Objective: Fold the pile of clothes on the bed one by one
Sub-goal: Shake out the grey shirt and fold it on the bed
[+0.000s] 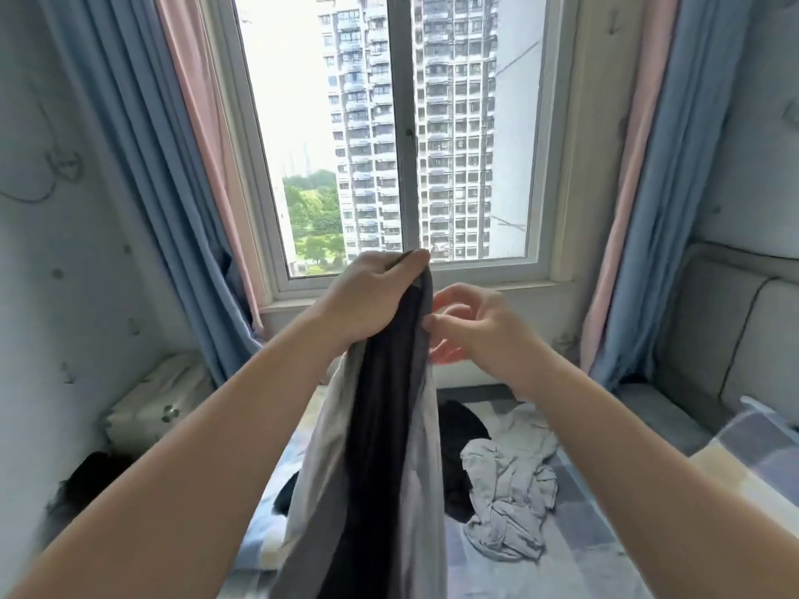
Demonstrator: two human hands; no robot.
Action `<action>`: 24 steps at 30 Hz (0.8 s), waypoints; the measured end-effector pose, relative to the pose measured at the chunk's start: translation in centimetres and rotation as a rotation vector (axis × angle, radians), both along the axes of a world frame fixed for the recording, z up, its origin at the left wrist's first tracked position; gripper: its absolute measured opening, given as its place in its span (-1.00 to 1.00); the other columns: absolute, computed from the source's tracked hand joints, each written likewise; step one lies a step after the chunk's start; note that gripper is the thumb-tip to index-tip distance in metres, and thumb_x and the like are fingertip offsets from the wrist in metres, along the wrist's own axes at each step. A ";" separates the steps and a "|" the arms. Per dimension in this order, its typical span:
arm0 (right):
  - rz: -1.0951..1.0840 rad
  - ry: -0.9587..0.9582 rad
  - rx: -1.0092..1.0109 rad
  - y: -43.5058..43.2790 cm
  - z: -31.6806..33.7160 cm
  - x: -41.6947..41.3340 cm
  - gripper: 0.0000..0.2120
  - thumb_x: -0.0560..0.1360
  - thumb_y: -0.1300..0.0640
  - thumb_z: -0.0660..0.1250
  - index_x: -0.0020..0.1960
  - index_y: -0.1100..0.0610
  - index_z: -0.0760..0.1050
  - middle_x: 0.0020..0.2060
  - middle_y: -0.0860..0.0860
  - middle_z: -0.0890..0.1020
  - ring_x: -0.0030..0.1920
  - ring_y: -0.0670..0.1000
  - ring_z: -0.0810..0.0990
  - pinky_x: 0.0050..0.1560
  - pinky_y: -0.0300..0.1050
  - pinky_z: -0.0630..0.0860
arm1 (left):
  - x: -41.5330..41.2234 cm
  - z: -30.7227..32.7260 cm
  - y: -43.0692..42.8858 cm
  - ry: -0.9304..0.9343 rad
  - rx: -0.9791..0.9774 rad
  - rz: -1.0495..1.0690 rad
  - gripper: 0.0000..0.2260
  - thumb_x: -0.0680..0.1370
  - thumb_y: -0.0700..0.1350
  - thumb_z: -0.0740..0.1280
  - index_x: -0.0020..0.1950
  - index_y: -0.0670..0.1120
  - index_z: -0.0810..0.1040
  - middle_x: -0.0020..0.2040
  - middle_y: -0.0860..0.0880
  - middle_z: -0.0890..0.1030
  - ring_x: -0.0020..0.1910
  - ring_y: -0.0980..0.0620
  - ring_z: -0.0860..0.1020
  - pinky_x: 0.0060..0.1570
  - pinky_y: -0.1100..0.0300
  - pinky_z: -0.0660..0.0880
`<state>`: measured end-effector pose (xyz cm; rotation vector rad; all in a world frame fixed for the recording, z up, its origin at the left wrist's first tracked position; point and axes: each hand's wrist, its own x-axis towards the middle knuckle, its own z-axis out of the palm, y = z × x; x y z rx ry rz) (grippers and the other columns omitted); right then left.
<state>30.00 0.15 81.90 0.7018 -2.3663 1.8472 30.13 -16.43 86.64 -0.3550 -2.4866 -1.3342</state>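
Up high, left hand gripping grey garment, hanging below.

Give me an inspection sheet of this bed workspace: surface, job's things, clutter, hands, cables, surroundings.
Surface: bed with checked sheet.
Job's things: grey-and-dark garment held up; light grey garment and black garment crumpled on the bed, touching.
Clutter: pale patterned bedding at far left; dark item below it, unclear.
Hands: left hand grips the held garment's top; right hand fingers pinch its edge.
Cables: nothing seen.
Surroundings: window ahead, blue-and-pink curtains either side, grey padded panel right.
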 end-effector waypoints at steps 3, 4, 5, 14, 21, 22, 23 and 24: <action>-0.030 0.077 0.003 0.0 -1.5 -0.1 -0.91 0.54 0.09 0.43 0.04 0.00 0.65 -0.07 -0.03 0.72 -0.05 -0.01 0.69 0.12 0.10 0.62 | 0.6 -1.0 1.0 -0.017 0.019 -0.016 -0.56 0.67 0.11 0.23 -0.18 -0.24 0.53 -0.35 -0.02 0.51 -0.41 0.10 0.45 -0.38 0.29 0.40; -0.034 0.095 -0.010 0.2 -1.8 -0.1 -0.91 0.55 0.12 0.41 0.01 -0.02 0.66 -0.09 -0.06 0.72 -0.06 -0.05 0.69 0.07 0.02 0.62 | 0.9 -1.1 1.4 -0.020 0.021 -0.022 -0.54 0.67 0.11 0.22 -0.14 -0.28 0.54 -0.32 -0.04 0.52 -0.38 0.08 0.46 -0.36 0.27 0.40; -0.038 0.102 -0.021 0.5 -2.1 -0.2 -0.88 0.55 0.17 0.37 -0.05 -0.01 0.66 -0.15 -0.08 0.71 -0.12 -0.08 0.68 -0.02 -0.06 0.59 | 1.1 -1.2 1.9 -0.018 0.015 -0.022 -0.53 0.67 0.11 0.22 -0.10 -0.31 0.54 -0.30 -0.06 0.53 -0.36 0.06 0.47 -0.35 0.25 0.40; -0.298 0.099 0.322 9.8 -6.1 -4.0 -0.87 0.41 0.26 0.24 -0.29 0.14 0.48 -0.43 0.07 0.53 -0.33 0.08 0.46 -0.32 0.00 0.40 | 0.9 0.0 7.7 0.015 0.164 0.123 -0.58 0.66 0.15 0.22 0.00 -0.17 0.65 -0.18 -0.09 0.63 -0.27 0.08 0.59 -0.23 0.27 0.51; -0.318 0.045 0.383 23.1 -6.4 -5.5 -0.77 0.59 0.17 0.35 -0.24 0.01 0.53 -0.37 -0.04 0.58 -0.32 -0.02 0.49 -0.23 -0.09 0.37 | -1.0 0.1 10.5 0.022 0.410 0.297 -0.63 0.65 0.17 0.23 -0.04 -0.08 0.65 -0.08 -0.10 0.64 -0.12 -0.03 0.62 0.00 0.05 0.57; -0.265 0.032 0.327 24.2 -5.7 -5.3 -0.77 0.61 0.19 0.34 -0.23 0.05 0.57 -0.35 0.01 0.59 -0.31 -0.01 0.51 -0.20 -0.08 0.40 | -1.6 -0.4 10.8 0.005 0.447 0.333 -0.64 0.64 0.18 0.24 -0.08 -0.08 0.62 -0.09 -0.10 0.62 -0.10 -0.06 0.61 -0.02 0.04 0.56; -0.230 0.016 0.264 25.0 -5.0 -4.9 -0.78 0.62 0.20 0.33 -0.19 0.11 0.62 -0.31 0.06 0.63 -0.27 0.03 0.54 -0.18 -0.02 0.44 | -2.2 -1.0 11.3 -0.017 0.463 0.364 -0.64 0.64 0.17 0.25 -0.10 -0.08 0.59 -0.11 -0.11 0.59 -0.11 -0.09 0.59 -0.06 0.04 0.53; -0.200 -0.007 0.200 25.7 -4.3 -4.4 -0.80 0.63 0.19 0.32 -0.12 0.17 0.65 -0.24 0.12 0.68 -0.22 0.08 0.59 -0.13 0.03 0.50 | -2.7 -1.7 12.1 -0.040 0.479 0.380 -0.67 0.64 0.16 0.25 -0.11 -0.08 0.55 -0.12 -0.11 0.55 -0.13 -0.09 0.55 -0.12 0.04 0.48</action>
